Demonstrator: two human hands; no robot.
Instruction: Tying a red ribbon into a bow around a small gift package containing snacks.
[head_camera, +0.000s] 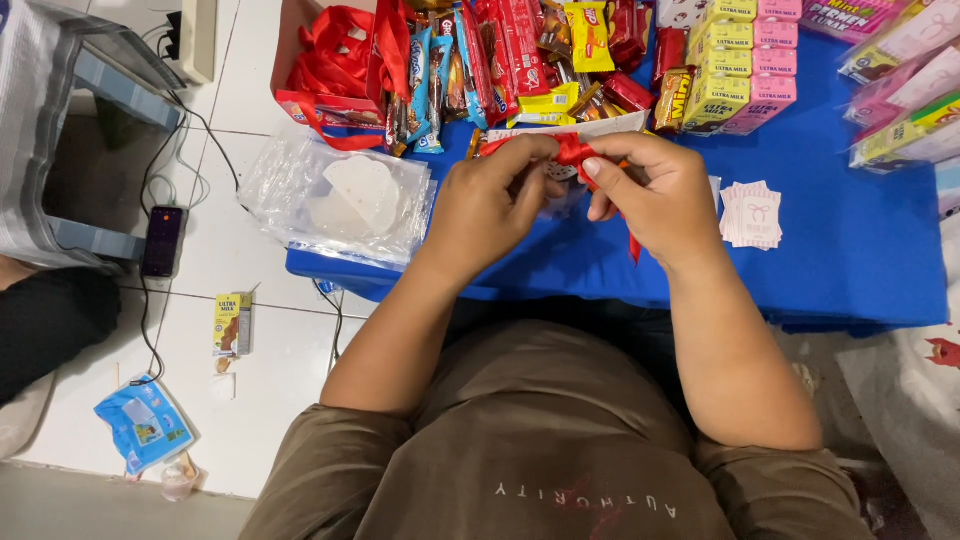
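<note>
Blue-clothed counter (860, 250), over its near middle: left hand (490, 205) and right hand (655, 195) both pinch the thin red satin ribbon (573, 150) around a small clear packet; even tension should keep the bow symmetrical.

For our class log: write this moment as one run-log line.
left hand: pinching red ribbon | right hand: pinching ribbon | under: blue table

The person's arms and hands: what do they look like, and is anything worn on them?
Both forearms are bare from the elbow down, and both hands, the left hand and the right hand, are bare too: no gloves, and no watch, bracelet or ring that shows. Short olive-brown sleeves of a T-shirt cover the upper arms. The shirt has pale lettering across the chest.
</note>
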